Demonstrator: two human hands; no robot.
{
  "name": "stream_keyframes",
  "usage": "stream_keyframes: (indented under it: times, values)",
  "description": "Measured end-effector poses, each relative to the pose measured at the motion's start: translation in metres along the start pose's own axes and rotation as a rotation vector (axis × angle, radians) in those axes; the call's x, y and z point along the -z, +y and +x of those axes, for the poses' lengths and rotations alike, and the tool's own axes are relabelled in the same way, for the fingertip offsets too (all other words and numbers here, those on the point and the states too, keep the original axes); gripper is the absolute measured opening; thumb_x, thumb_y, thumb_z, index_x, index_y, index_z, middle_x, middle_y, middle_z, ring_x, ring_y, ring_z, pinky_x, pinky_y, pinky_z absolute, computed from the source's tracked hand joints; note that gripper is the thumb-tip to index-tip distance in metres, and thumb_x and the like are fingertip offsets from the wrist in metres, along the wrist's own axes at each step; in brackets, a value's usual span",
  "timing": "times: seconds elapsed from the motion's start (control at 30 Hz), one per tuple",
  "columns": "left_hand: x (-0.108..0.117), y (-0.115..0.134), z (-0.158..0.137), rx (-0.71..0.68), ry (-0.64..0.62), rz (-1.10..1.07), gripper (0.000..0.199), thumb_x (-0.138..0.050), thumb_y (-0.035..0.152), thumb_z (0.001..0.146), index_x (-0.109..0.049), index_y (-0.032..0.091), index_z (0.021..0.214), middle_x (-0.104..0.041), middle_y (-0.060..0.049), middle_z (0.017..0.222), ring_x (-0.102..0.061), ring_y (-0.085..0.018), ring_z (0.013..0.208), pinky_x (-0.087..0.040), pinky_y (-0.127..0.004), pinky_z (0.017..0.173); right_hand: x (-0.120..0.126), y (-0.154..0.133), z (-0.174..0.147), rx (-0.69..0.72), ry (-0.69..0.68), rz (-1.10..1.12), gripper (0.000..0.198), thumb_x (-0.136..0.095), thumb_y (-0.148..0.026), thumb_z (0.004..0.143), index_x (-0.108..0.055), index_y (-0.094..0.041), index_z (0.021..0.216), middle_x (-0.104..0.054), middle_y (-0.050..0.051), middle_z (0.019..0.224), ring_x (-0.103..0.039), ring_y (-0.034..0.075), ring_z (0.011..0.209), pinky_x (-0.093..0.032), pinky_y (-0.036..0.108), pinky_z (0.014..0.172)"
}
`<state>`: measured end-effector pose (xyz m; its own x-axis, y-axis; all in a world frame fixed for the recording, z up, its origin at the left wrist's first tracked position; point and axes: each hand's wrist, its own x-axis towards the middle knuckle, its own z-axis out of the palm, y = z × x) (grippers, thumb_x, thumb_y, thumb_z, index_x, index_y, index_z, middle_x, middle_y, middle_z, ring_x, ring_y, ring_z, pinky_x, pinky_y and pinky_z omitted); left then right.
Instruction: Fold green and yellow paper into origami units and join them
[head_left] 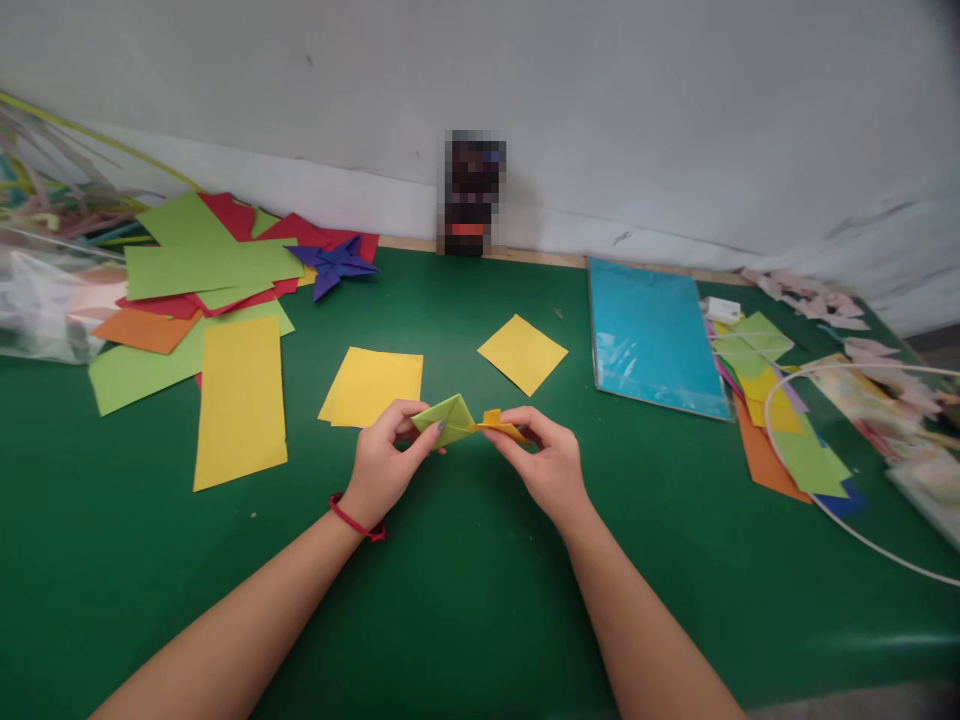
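My left hand (390, 450), with a red cord bracelet at its wrist, pinches a folded green paper piece (453, 420). Opposite it, my right hand (544, 460) grips a folded orange-yellow paper piece (501, 426) between thumb and fingers. The tips of the two pieces meet between my hands, above the table; whether one is tucked into the other I cannot tell. Just beyond my left hand lie stacked yellow squares (379, 385). A single yellow square (523, 353), turned like a diamond, lies past my right hand.
A yellow sheet (241, 400) and a heap of green and red paper (214, 260) lie left, beside a purple paper star (334, 267). A blue packet (652, 335) lies at the back right, near paper scraps (795, 440) and a white cable (832, 525). A pixelated upright object (471, 195) leans on the wall.
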<state>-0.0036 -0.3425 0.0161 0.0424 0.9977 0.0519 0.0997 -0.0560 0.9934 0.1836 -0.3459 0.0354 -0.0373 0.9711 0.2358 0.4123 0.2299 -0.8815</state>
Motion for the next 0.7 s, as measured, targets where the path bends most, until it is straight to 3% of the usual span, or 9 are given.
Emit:
stream_keyframes:
  times: [0.7]
  values:
    - [0.001,0.0008,-0.0003,-0.014,-0.008,0.002,0.011,-0.06,0.024,0.079,-0.055,0.018,0.088,-0.065,0.001,0.072,-0.065,-0.013,0.057,-0.053,-0.024,0.053,0.0007,0.0001,0.0001,-0.002,-0.029,0.014,0.005,-0.065,-0.025,0.076,-0.063,-0.023,0.079,-0.063,-0.001,0.076,-0.059,0.013,0.069,-0.048,0.024,0.06]
